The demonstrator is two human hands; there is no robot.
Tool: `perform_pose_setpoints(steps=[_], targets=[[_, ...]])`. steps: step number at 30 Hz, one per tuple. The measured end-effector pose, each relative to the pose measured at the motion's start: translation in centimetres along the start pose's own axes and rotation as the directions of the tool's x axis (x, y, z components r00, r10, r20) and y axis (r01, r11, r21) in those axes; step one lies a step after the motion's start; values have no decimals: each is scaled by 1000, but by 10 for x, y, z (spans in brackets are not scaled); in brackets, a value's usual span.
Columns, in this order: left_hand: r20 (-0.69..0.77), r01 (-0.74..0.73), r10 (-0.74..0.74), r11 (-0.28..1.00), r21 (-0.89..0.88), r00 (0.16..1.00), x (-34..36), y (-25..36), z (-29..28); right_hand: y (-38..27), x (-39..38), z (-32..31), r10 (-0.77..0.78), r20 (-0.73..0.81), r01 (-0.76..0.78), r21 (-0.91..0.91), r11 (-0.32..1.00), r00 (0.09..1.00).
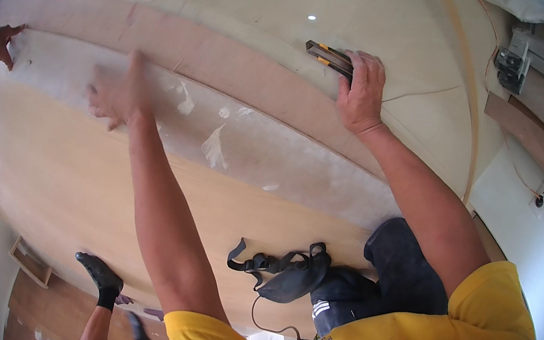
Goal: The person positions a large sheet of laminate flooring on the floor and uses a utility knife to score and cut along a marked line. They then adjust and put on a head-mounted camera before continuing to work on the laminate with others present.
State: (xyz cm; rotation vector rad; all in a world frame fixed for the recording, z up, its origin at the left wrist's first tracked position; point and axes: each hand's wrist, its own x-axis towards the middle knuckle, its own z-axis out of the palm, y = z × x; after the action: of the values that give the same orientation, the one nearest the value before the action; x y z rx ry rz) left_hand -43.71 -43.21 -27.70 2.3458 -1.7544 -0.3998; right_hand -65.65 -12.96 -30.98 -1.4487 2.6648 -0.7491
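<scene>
My left hand (117, 98), blurred by motion, is over a long greyish strip (230, 127) of sheet with pale whitish patches. Its fingers look spread, with nothing seen in them. Farther right, my right hand (365, 89) is closed round a black-and-yellow tool that looks like a utility knife (329, 59), above the pale sheet surface (403, 59). The strip lies between a light wood-coloured panel (67, 165) on the near side and a pinkish-brown band (249, 61) on the far side.
Another person's hand (1, 45) touches the strip's far left end. A co-worker's leg (92, 334) is at lower left. A black strapped pouch (295, 275) lies by my knees. A thin edging strip (460, 57) curves along the right, near metal rails (540, 56) and brown boards (540, 151).
</scene>
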Motion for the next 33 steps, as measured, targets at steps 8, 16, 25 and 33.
perform_pose_setpoints(steps=[8,16,25,33], targets=[[37,-15,15,1000,-12,999,4,-8,-2,-1,-1,0,8,20,-8,8,1000,1000],[-23,-48,47,998,-37,999,0,-12,7,-3,-1,-1,-8,-1,8,-1,1000,1000],[-46,-57,57,998,2,997,0,-11,11,-2,-1,2,-23,-25,23,-11,1000,999],[-38,-74,73,997,-5,997,-4,-8,10,-5,2,4,-45,-18,44,-22,999,999]])
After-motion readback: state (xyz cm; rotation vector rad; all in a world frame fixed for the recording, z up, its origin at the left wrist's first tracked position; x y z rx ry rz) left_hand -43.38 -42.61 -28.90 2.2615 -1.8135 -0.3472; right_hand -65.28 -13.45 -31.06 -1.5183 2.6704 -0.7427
